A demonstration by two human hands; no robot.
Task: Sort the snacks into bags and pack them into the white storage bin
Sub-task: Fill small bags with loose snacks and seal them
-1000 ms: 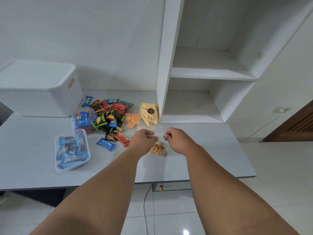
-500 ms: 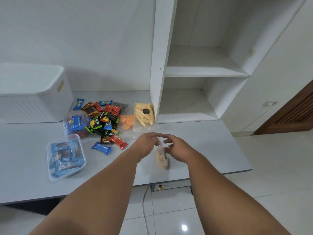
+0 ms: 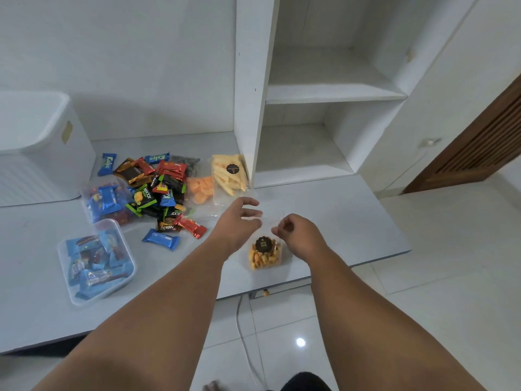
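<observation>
A small clear bag of orange-yellow cube snacks point(image 3: 265, 256) with a black round sticker stands near the desk's front edge. My right hand point(image 3: 300, 235) pinches its clear top on the right side. On the left side my left hand point(image 3: 239, 225) touches the same top edge with fingers spread, and seems to hold the plastic. The white storage bin point(image 3: 39, 153) stands at the far left of the desk, well away from both hands. Loose wrapped snacks point(image 3: 160, 193) lie piled between the bin and my hands.
A clear tub of blue-wrapped snacks point(image 3: 95, 261) sits front left, with a clear bag of blue snacks point(image 3: 104, 203) behind it. Bags of orange crackers point(image 3: 200, 188) and yellow sticks point(image 3: 229, 176) lie against the white shelf unit's upright point(image 3: 249, 108). The desk's front edge point(image 3: 352, 265) is close to the cube bag.
The cube bag went from lying on the desk to being lifted between both hands, and now stands turned face-on. My left fingers have spread apart. The view shifted right.
</observation>
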